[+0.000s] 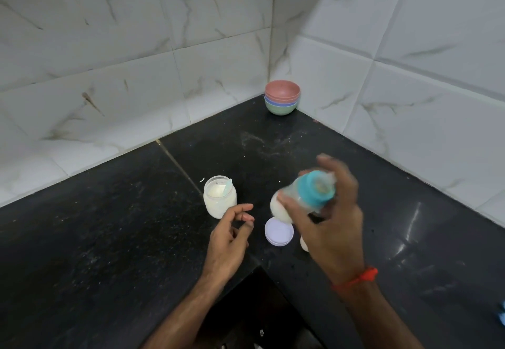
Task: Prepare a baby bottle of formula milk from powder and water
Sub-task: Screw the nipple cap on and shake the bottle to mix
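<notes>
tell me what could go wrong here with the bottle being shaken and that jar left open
1. The right hand grips the blurred, tilted baby bottle just above the counter; a slip could drop it.
2. The powder jar stands uncovered with a scoop inside, its lid lying apart; the left hand hovering beside it could tip it.

black stone bench (pixel 109 239) in a tiled corner, dusted with white powder. on it: open powder jar (pixel 220 197), white lid (pixel 278 231), stacked bowls (pixel 282 97).
</notes>
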Motion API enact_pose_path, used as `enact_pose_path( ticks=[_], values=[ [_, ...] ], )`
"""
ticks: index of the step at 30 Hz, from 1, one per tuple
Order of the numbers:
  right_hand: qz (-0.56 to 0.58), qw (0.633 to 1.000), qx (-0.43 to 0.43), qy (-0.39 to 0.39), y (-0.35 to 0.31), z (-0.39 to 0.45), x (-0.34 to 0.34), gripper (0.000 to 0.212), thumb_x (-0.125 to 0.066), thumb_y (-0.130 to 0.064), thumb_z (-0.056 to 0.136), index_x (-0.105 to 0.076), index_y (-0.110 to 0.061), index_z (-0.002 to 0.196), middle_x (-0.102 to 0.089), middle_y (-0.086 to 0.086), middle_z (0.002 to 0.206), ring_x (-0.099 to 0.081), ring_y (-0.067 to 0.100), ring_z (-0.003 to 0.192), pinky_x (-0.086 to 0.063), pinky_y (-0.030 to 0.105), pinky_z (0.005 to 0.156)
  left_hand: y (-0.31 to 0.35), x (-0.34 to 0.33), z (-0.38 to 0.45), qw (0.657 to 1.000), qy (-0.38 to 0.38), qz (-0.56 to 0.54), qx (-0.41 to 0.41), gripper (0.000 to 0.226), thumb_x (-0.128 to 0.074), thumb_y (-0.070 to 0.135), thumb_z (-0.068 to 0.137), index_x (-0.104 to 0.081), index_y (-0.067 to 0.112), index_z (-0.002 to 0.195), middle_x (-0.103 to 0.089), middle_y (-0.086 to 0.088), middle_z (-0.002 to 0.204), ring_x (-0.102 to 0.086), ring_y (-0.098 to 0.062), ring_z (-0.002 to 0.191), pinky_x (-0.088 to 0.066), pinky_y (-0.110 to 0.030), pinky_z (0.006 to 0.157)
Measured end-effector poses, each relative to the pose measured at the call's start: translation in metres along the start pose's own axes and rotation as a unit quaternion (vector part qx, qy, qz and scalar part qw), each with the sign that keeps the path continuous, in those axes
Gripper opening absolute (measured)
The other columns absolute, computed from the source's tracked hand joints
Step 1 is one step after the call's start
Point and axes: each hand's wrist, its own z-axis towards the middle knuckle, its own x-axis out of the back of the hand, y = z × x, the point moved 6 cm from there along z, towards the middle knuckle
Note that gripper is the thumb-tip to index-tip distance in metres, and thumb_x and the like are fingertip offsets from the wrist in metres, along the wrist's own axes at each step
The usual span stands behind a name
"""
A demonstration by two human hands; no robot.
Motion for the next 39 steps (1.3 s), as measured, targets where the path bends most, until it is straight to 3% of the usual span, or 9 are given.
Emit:
enact_pose_path(
  ticks=[3, 6, 10, 15, 21, 26, 31, 36, 39],
  values=[
    [0.000, 0.999, 0.028, 0.025, -0.002, 0.004, -0.002, 0.074, -0.089, -0.014, 0.078, -0.047, -0.037, 0.134, -0.061, -0.010, 0.123, -0.064, 0.017, 0.114, -0.054, 0.034, 0.099, -0.005, 0.003, 0.001, 1.000, 0.018, -0.006, 0.009, 0.031, -0.061, 0.008, 0.099, -0.069, 0.034, 0.115, -0.070, 0.005, 0.097, -0.056, -0.015, 0.068, -0.050, -0.025, 0.062],
    [-0.061, 0.990, -0.053, -0.113, 0.023, -0.008, -0.024, 0.077, -0.087, -0.027, 0.081, -0.042, -0.055, 0.136, -0.056, -0.026, 0.126, -0.058, 0.003, 0.116, -0.053, 0.043, 0.100, -0.003, 0.000, -0.003, 1.000, 0.007, -0.007, -0.002, 0.031, -0.059, 0.008, 0.100, -0.069, 0.033, 0.115, -0.070, 0.005, 0.096, -0.057, -0.013, 0.064, -0.051, -0.027, 0.062],
    [0.006, 0.999, 0.033, 0.025, -0.007, 0.001, 0.001, 0.091, -0.091, -0.013, 0.076, -0.039, -0.055, 0.136, -0.065, 0.000, 0.126, -0.066, 0.023, 0.116, -0.056, 0.037, 0.096, -0.002, -0.001, -0.002, 1.000, 0.009, -0.002, -0.008, 0.029, -0.055, 0.008, 0.102, -0.070, 0.030, 0.115, -0.072, 0.005, 0.094, -0.055, -0.011, 0.059, -0.050, -0.025, 0.061],
    [-0.063, 0.991, -0.048, -0.105, 0.037, -0.005, -0.022, 0.083, -0.087, -0.026, 0.082, -0.036, -0.060, 0.138, -0.050, -0.037, 0.128, -0.056, 0.002, 0.120, -0.052, 0.044, 0.103, 0.002, -0.003, -0.004, 1.000, 0.005, 0.008, -0.010, 0.026, -0.053, 0.016, 0.105, -0.070, 0.033, 0.114, -0.073, 0.009, 0.093, -0.057, -0.009, 0.063, -0.051, -0.024, 0.063],
    [0.006, 1.000, 0.010, 0.022, 0.018, 0.006, -0.003, 0.088, -0.090, -0.017, 0.077, -0.037, -0.046, 0.141, -0.062, 0.004, 0.127, -0.066, 0.024, 0.114, -0.057, 0.042, 0.096, 0.005, -0.001, 0.001, 1.000, 0.013, 0.014, -0.016, 0.026, -0.056, 0.015, 0.103, -0.070, 0.035, 0.113, -0.073, 0.009, 0.093, -0.057, -0.009, 0.065, -0.053, -0.027, 0.064],
    [-0.064, 0.989, -0.019, -0.133, 0.033, 0.001, -0.025, 0.083, -0.086, -0.028, 0.082, -0.035, -0.056, 0.141, -0.052, -0.031, 0.132, -0.056, 0.002, 0.122, -0.053, 0.046, 0.103, 0.013, -0.004, 0.004, 1.000, 0.007, 0.002, -0.031, 0.028, -0.056, 0.012, 0.103, -0.070, 0.033, 0.114, -0.073, 0.007, 0.093, -0.058, -0.012, 0.066, -0.053, -0.028, 0.063],
    [0.079, 0.988, 0.084, 0.104, -0.019, 0.017, 0.013, 0.090, -0.090, 0.002, 0.072, -0.045, -0.045, 0.135, -0.064, 0.018, 0.118, -0.067, 0.030, 0.113, -0.056, 0.041, 0.097, 0.021, -0.001, 0.012, 0.999, 0.019, -0.001, -0.045, 0.028, -0.054, 0.011, 0.103, -0.069, 0.031, 0.115, -0.072, 0.006, 0.095, -0.055, -0.011, 0.064, -0.050, -0.024, 0.063],
    [-0.054, 0.990, -0.037, -0.127, 0.022, 0.002, -0.023, 0.080, -0.088, -0.023, 0.079, -0.041, -0.048, 0.139, -0.053, -0.030, 0.128, -0.056, -0.002, 0.117, -0.052, 0.040, 0.102, 0.030, -0.004, 0.012, 0.998, 0.015, -0.007, -0.062, 0.028, -0.054, 0.010, 0.103, -0.065, 0.029, 0.121, -0.071, 0.004, 0.094, -0.056, -0.011, 0.064, -0.051, -0.024, 0.062],
    [0.037, 0.999, 0.015, 0.005, -0.004, 0.008, 0.000, 0.087, -0.089, -0.018, 0.078, -0.039, -0.052, 0.139, -0.063, -0.003, 0.130, -0.064, 0.019, 0.118, -0.057, 0.046, 0.095, 0.031, -0.004, 0.013, 0.997, 0.017, -0.012, -0.068, 0.028, -0.054, 0.010, 0.103, -0.065, 0.028, 0.121, -0.071, 0.005, 0.094, -0.055, -0.013, 0.063, -0.050, -0.024, 0.062]
  ],
)
